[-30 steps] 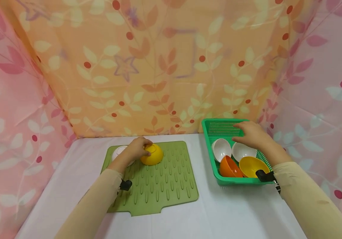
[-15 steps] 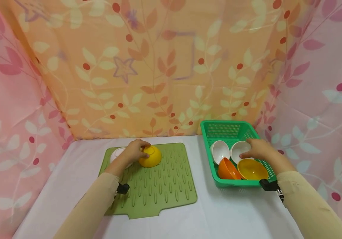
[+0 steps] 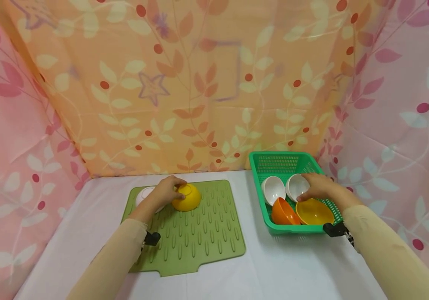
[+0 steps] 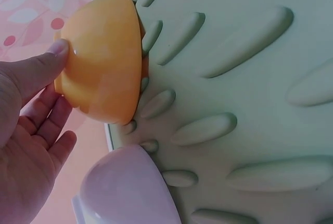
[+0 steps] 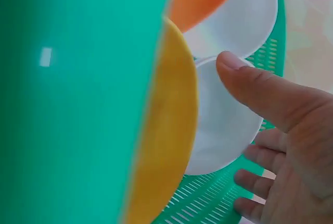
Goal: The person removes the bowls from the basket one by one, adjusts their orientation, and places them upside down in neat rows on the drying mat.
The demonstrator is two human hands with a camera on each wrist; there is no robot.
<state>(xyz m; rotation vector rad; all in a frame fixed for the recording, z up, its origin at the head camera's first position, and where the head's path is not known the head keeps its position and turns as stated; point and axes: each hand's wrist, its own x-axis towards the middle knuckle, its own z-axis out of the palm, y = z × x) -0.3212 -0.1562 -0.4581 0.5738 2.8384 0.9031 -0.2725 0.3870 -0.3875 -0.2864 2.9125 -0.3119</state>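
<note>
My left hand [image 3: 167, 191] pinches the foot of an upside-down yellow bowl [image 3: 189, 199] on the green drying mat [image 3: 210, 233]. The left wrist view shows the thumb [image 4: 44, 67] at the bowl's base, fingers curled below it. A white bowl [image 4: 127, 185], also bottom up, sits beside it, partly hidden by my forearm in the head view. On the right, my right hand [image 3: 317, 186] grips a white bowl [image 3: 295, 187] in the green basket [image 3: 270, 228]. Its thumb [image 5: 255, 81] lies over the bowl's mouth, other fingers at the outer rim.
Also in the basket are a second white bowl [image 3: 273, 189], an orange bowl [image 3: 284, 212] and a larger yellow bowl [image 3: 315, 213]. Mat and basket stand apart on a white-covered table [image 3: 252, 266]. Patterned cloth [image 3: 199, 83] encloses the back and both sides.
My right hand has come down from above the basket onto the white bowl, which now stands more tilted. The left hand has stayed at the yellow bowl. The head view has shifted slightly.
</note>
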